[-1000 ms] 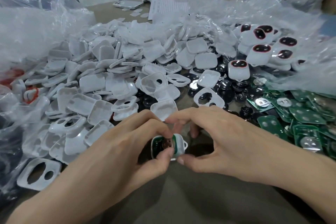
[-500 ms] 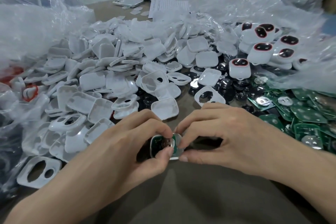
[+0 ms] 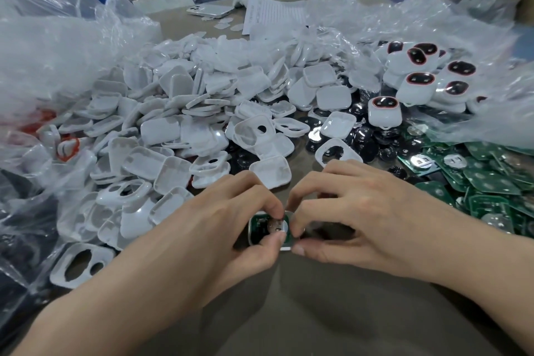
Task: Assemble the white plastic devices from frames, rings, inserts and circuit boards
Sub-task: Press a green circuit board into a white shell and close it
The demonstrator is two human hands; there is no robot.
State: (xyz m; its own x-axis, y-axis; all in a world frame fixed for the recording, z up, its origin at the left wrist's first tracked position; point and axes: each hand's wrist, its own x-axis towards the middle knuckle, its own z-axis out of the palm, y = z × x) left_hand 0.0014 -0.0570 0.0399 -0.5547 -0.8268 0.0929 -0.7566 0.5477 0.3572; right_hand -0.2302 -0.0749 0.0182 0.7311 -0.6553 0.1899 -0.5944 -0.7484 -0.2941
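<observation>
Both hands meet low in the middle over one white frame with a green circuit board [image 3: 261,228] lying in it. My left hand [image 3: 219,220] pinches its left side between thumb and forefinger. My right hand [image 3: 355,217] pinches the right edge, fingertips curled onto the board. A large heap of white plastic shells and frames [image 3: 179,130] covers the table behind. Green circuit boards [image 3: 488,182] lie at the right, black round inserts [image 3: 367,139] beside them. Finished white devices with dark red-ringed windows [image 3: 419,78] are piled at the back right.
Clear plastic bags [image 3: 52,46] crowd the left and the far right. A printed sheet [image 3: 274,16] and a white phone-like case [image 3: 208,10] lie at the far end of the table. Bare brown tabletop [image 3: 318,312] shows in front of my hands.
Both hands with the part have drawn slightly nearer to me. My right fingers have closed in tighter on the part's right edge, and the board sits lower in the frame.
</observation>
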